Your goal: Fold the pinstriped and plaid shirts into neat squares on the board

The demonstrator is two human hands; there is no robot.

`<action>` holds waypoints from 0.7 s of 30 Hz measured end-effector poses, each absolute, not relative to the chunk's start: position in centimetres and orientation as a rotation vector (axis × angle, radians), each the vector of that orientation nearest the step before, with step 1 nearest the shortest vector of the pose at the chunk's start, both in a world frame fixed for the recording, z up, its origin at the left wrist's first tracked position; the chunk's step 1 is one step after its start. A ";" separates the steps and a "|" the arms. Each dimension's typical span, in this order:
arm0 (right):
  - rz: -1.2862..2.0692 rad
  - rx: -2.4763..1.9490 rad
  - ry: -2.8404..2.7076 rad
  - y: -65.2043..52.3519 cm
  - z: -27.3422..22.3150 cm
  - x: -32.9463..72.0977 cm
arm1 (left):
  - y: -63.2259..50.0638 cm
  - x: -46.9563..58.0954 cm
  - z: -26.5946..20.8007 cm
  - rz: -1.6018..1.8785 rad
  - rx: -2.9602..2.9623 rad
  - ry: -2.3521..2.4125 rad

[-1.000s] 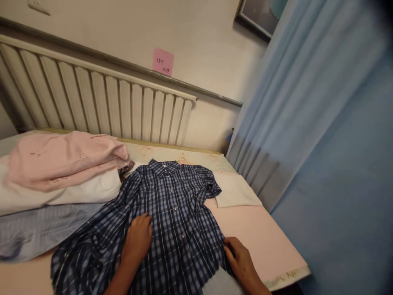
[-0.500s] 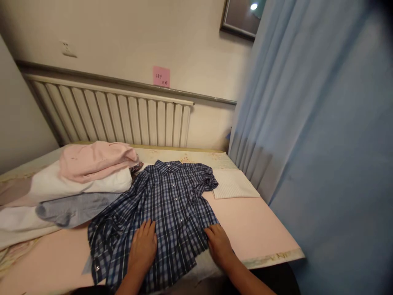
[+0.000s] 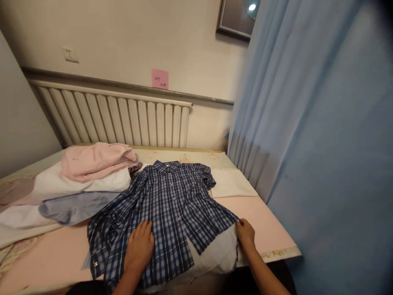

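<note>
ahead of you stands the pale wall [image 3: 123, 37], and nearer, the pink sheet [image 3: 264, 221] bears the plaid shirt [image 3: 164, 205], front up, collar toward that wall. your left hand [image 3: 140, 242] lies palm down on the shirt's lower front, fingers flat and close together, pointing away from you. your right hand [image 3: 245, 232] pinches the shirt's hem corner, held out to the right side. the pink note [image 3: 160, 79] on the wall carries handwriting too small to read surely.
</note>
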State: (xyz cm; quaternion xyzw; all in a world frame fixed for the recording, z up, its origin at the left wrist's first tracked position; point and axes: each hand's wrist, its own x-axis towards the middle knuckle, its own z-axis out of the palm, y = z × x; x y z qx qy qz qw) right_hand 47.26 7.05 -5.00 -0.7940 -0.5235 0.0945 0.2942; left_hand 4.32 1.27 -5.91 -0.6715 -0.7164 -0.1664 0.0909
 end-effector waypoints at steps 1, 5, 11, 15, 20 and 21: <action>0.247 -2.136 -1.379 7.0 -5.1 47.7 | 1.3 4.3 -6.0 -0.490 -1.992 -2.133; 0.245 -2.202 -1.373 7.0 -5.2 49.0 | 1.4 4.1 -6.3 -0.472 -1.984 -2.129; 0.253 -2.244 -1.509 5.9 -5.5 50.2 | 1.6 4.2 -6.6 -0.417 -1.955 -2.108; 0.217 -2.268 -1.597 4.3 -5.6 50.7 | 1.7 4.0 -6.8 -0.430 -1.984 -2.073; 0.109 -2.238 -1.682 3.3 -5.7 50.6 | 1.9 3.4 -7.7 -0.527 -2.022 -2.074; 0.061 -2.208 -1.707 3.3 -5.8 50.5 | 2.0 3.2 -7.9 -0.562 -2.029 -2.092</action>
